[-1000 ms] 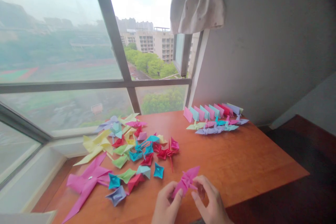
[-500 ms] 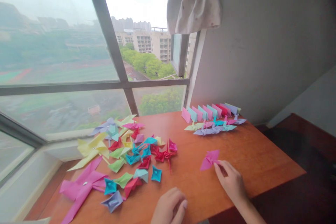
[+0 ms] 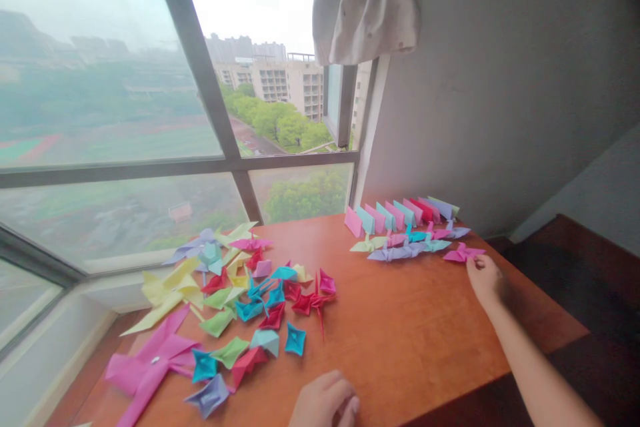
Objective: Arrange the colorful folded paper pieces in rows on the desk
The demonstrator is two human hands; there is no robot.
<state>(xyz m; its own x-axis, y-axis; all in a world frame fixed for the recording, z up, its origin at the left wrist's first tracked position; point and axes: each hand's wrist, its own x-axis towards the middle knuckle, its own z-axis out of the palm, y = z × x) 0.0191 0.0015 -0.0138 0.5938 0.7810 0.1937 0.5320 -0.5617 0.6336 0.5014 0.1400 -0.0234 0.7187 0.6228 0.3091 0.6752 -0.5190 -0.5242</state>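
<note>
Between the fingertips of my right hand (image 3: 484,279) is a magenta origami crane (image 3: 463,253), low over the table's right side. It is just right of a double row of paper cranes, among them a lavender crane (image 3: 395,252) and a light blue crane (image 3: 436,244). My left hand (image 3: 325,401) rests at the front of the table, its fingers curled in with nothing visible in them. Nearest to it lie a blue paper boat (image 3: 295,339) and a red folded piece (image 3: 249,365).
Several folded papers (image 3: 403,213) stand in a row at the back of the wooden table (image 3: 380,340). Mixed origami covers the left side, including a large pink pinwheel (image 3: 155,361) and a yellow pinwheel (image 3: 173,287). A window (image 3: 233,163) and a grey wall (image 3: 480,93) border the table.
My right hand has carried the magenta crane up and to the right, from mid-table to the end of the crane rows. My left hand has stayed nearly still.
</note>
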